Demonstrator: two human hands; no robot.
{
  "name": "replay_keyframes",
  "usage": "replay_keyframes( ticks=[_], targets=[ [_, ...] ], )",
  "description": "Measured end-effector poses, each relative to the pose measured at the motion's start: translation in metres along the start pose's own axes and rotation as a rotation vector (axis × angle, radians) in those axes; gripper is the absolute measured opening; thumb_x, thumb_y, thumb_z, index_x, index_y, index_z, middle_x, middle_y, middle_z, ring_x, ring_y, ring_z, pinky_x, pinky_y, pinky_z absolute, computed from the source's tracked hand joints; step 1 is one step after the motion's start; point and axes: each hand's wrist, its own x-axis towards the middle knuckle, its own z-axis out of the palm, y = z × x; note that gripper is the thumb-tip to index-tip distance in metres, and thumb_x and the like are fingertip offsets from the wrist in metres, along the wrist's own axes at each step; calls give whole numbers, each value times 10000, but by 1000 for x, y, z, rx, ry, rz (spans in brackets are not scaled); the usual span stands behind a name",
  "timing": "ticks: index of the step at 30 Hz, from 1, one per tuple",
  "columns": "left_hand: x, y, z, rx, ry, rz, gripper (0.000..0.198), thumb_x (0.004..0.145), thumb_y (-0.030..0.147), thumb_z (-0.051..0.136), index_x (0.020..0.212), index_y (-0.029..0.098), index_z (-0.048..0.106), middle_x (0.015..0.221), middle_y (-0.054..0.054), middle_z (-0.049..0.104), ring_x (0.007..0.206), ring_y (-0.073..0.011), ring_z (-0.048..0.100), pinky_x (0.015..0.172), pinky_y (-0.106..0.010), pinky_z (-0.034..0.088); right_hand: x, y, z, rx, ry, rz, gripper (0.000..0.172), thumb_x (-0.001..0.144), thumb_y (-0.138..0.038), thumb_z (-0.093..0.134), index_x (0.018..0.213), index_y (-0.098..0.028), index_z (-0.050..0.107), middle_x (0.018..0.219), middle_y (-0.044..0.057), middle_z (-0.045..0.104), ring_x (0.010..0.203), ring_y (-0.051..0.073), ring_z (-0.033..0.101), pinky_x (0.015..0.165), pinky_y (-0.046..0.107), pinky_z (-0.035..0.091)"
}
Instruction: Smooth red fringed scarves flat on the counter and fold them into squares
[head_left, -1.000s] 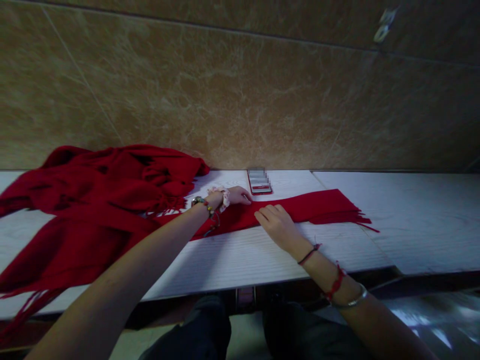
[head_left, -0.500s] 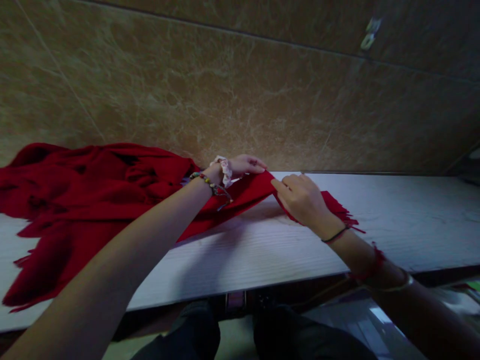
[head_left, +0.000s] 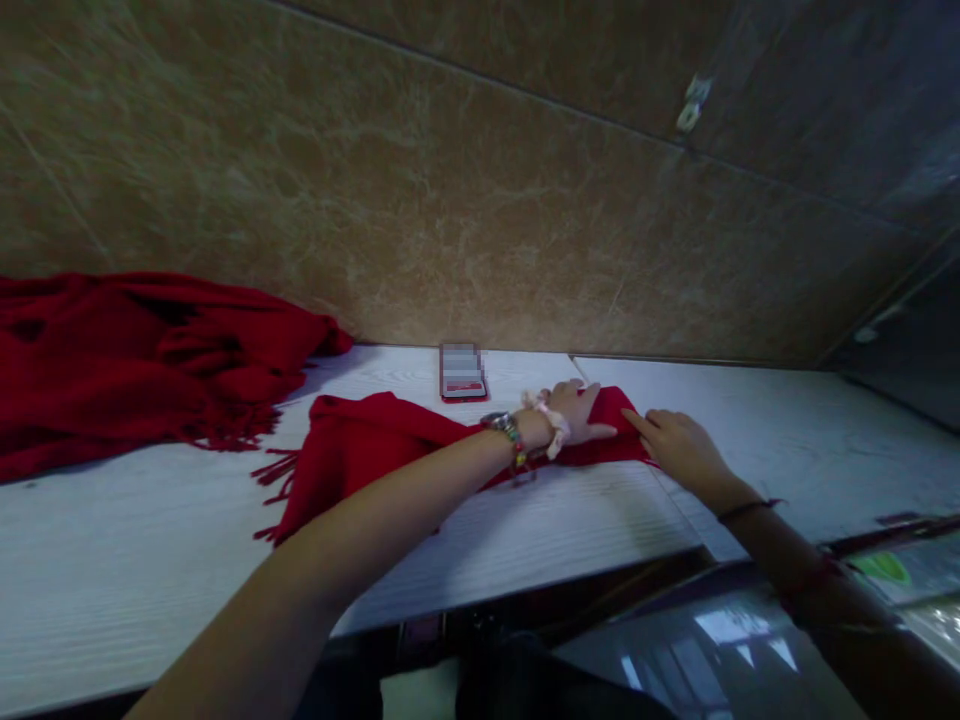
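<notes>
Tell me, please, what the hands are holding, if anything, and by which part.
The left hand lies spread on the red scarf, not gripping it; whether the right hand pinches the scarf's right end cannot be told.

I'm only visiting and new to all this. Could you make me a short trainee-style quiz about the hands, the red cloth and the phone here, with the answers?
1. True or false: the phone lies on top of the heap of red cloth at the far left.

2. What does the left hand, with its fingers spread, rest on?
A) the phone
B) the red scarf
C) the heap of red cloth

3. Fill in: the pale scrunchie sits just behind the person's ____ hand.

Key:
1. False: it lies on the white surface, apart from the heap.
2. B
3. left
</notes>
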Motion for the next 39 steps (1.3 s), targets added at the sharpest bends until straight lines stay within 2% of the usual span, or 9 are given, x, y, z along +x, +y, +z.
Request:
replay_keyframes(
  ticks=[2,5,8,12,16,21,29,34,39],
  targets=[
    [-17,-2,20,87,-32,-20,777,757,512,564,1354,132,243,1405,-186,217,1280,-356,191,962,-555,273,-3,-1,6,46,20,25,379,786,-101,446,1146,-128,560,770,89,618,705,200,554,631,301,396],
    [-31,-12,36,216,-22,-1,672,822,396,505,1377,171,200,1443,-152,133,1311,-322,112,980,-530,265,-2,3,4,89,31,20,390,797,-113,424,1166,-127,550,780,97,620,713,211,561,641,321,434],
    [-33,-20,38,243,-16,15,609,836,304,471,1374,172,218,1442,-146,143,1310,-319,124,973,-513,288,-1,9,2,180,76,-22,430,779,-85,404,1185,-129,537,1027,153,603,905,243,560,748,369,456],
    [-25,-17,31,228,-23,55,570,835,410,447,1334,172,308,1438,-136,167,1308,-328,127,983,-558,231,2,15,2,430,28,-96,540,714,-49,375,1232,-148,491,1299,128,461,1153,230,453,919,403,408],
    [-11,-9,26,220,37,40,621,840,522,385,1326,143,318,1428,-137,204,1308,-315,140,1003,-537,208,20,21,0,626,-63,-38,453,769,-187,381,1198,-191,528,1259,74,518,1156,208,465,979,401,373],
    [-5,-23,38,195,-57,-23,633,887,476,324,1372,86,210,1411,-170,233,1286,-278,232,1002,-408,280,45,0,16,642,-24,198,470,857,-340,289,1251,-154,467,1298,108,475,1230,254,371,1011,479,304],
    [-20,-47,51,221,-25,35,585,910,465,284,1386,138,194,1376,-162,298,1218,-250,365,987,-342,297,34,-27,51,646,-115,247,540,876,-392,208,1310,-119,377,1388,146,337,1275,273,283,1001,502,296],
    [-32,-44,49,230,-15,41,574,905,455,310,1377,141,223,1359,-166,317,1205,-259,377,967,-355,319,31,-30,41,668,-100,224,547,872,-398,200,1302,-117,391,1375,137,362,1279,264,276,1026,480,266],
    [-64,-59,39,249,-5,78,546,908,420,320,1366,137,233,1351,-158,329,1204,-247,373,969,-366,315,36,-63,14,643,-59,186,555,880,-364,200,1283,-36,398,1360,185,369,1275,261,287,1040,439,250]
  ],
)
